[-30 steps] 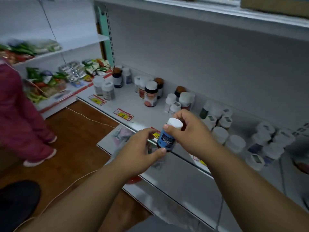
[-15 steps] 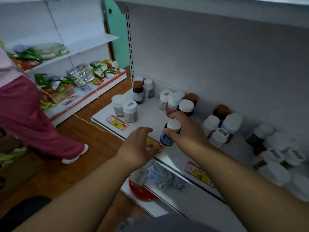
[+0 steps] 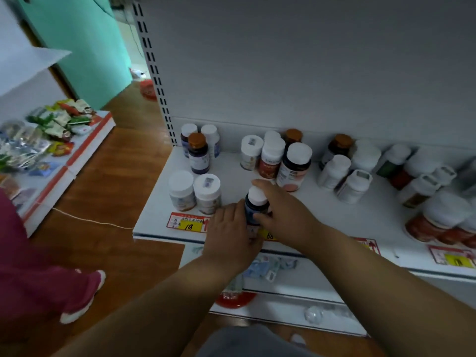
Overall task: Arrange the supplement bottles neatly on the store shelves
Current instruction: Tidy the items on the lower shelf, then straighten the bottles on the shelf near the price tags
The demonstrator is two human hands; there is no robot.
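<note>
Head view: just below the middle of the frame, a small dark-blue plastic supplement bottle with a white screw cap (image 3: 255, 206) stands upright at the front edge of the white metal store shelf (image 3: 316, 215), over the yellow-and-red price tags (image 3: 189, 222). The right hand (image 3: 283, 215) wraps it from the right, one finger over the cap and the others curled round the body. The left hand (image 3: 231, 233) lies against its lower left side, fingers bent toward it; whether they truly clasp it or only steady it cannot be told.

To the left stand two white-capped pale jars (image 3: 194, 193), and behind it a cluster of red- and pink-labelled white-capped bottles (image 3: 283, 161). More bottles crowd the right of the frame.

The bottle looks light and rigid, and its glossy label is probably a little slick. The body below the cap seems the surest hold; being narrow and tall, it would likely tip if nudged high up.
</note>
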